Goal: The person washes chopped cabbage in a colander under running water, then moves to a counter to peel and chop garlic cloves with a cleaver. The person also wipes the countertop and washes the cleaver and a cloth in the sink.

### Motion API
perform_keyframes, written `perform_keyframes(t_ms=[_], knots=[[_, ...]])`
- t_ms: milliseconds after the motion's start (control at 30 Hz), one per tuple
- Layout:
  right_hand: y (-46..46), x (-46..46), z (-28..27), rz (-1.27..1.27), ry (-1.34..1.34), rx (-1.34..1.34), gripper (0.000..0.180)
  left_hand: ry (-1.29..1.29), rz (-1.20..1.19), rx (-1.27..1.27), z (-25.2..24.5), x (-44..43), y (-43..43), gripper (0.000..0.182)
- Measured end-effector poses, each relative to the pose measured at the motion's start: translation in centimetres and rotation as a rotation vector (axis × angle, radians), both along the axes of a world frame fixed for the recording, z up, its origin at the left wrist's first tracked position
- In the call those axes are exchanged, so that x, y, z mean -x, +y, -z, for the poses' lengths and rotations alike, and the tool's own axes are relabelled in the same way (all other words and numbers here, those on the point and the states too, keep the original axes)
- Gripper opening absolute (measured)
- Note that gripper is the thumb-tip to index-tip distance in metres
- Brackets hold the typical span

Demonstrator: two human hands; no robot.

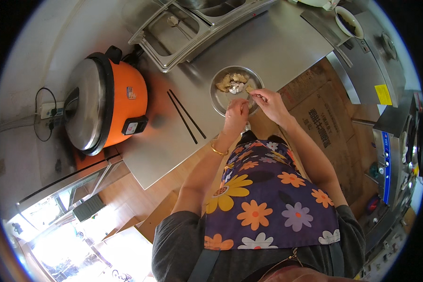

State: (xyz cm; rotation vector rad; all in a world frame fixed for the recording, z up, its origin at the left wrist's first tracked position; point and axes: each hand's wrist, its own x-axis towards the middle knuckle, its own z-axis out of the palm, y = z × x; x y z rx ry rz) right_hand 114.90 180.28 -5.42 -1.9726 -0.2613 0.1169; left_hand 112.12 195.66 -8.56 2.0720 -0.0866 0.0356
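Note:
A round stainless steel bowl (221, 97) sits near the front edge of the steel counter. In it lie several golden-brown food pieces (224, 84), with a crumpled whitish piece (236, 87) among them. My right hand (272, 105) pinches a small brown food piece (249, 89) over the bowl's right side. Curled over the near rim is my left hand (236, 114), a gold bangle on its wrist. A pale bit shows by its fingertips, but whether they grip it is unclear.
Black chopsticks (183, 115) lie left of the bowl. Beyond them stands a large orange cooker (128, 102) with a steel lid. Steel food pans (162, 38), one with a spoon, are at the back. A cleaver (320, 26) and a white bowl (338, 17) lie at upper right.

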Motion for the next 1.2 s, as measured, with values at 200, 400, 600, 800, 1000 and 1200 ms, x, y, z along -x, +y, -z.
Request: perform_keyframes(t_ms=[200, 400, 600, 800, 1000, 1200], knots=[[1.3, -4.5, 2.5, -0.136, -0.147, 0.351, 0.025, -0.205, -0.166, -0.133, 0.2, -1.6, 1.2, 0.029], [2.1, -6.5, 2.9, -0.294, -0.203, 0.563, 0.028, -0.073, -0.099, -0.458, 0.1, -3.6, 2.1, 0.039], [0.6, -7.1, 0.2, -0.343, 0.255, -0.054, 0.028, 0.22, -0.179, 0.204, -2.1, -3.1, 2.6, 0.036], [-0.2, -7.4, -3.0, -0.28, 0.713, -0.58, 0.021, 0.297, -0.068, 0.768, -5.0, -4.0, 1.2, 0.03], [0.0, -6.5, -3.4, -0.197, 0.886, -0.949, 0.015, 0.122, 0.019, 0.646, -5.9, -5.0, 0.3, 0.021], [0.9, -6.3, -2.4, -0.075, 0.921, -1.102, 0.015, 0.024, 0.009, 0.49, -3.6, -6.6, 0.1, 0.02]])
